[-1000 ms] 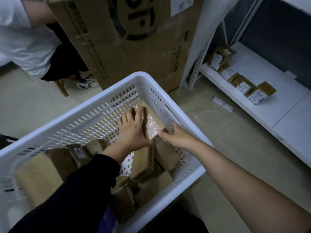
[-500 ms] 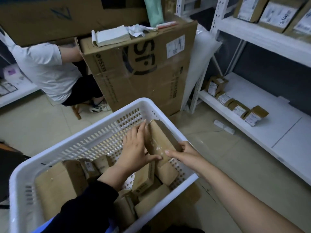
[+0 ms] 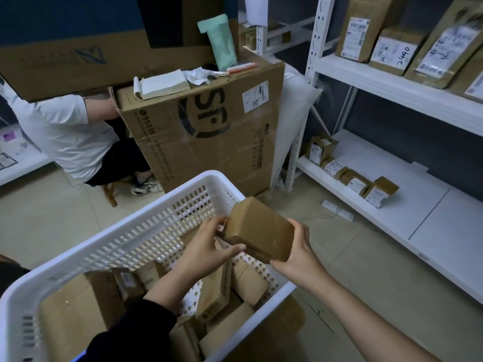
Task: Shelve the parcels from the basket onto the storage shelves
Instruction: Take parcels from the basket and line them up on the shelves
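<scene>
a small brown cardboard parcel (image 3: 258, 229) is held, tilted, just above the far right corner of a white slotted plastic basket (image 3: 146, 215), gripped at both ends: the left hand (image 3: 206, 246) is curled round its near left end with the thumb laid along the lower edge, and the right hand (image 3: 298, 253) is wrapped round the opposite end, thumb up the side face, fingers hidden beneath. more parcels (image 3: 214, 288) are left lying in the basket below it. the box is judged light and stiff, its taped card faces fairly smooth, so a pinch across opposite faces or a palm under the base should be enough; corners could be crushed if squeezed hard, and the contents cannot be told. a row of small labelled parcels (image 3: 352, 181) is seen on the white lower shelf (image 3: 407, 205) at right, where this one may well be set beside them; a seated person in a white shirt (image 3: 65, 137) is seen behind a large sf carton (image 3: 209, 131)
</scene>
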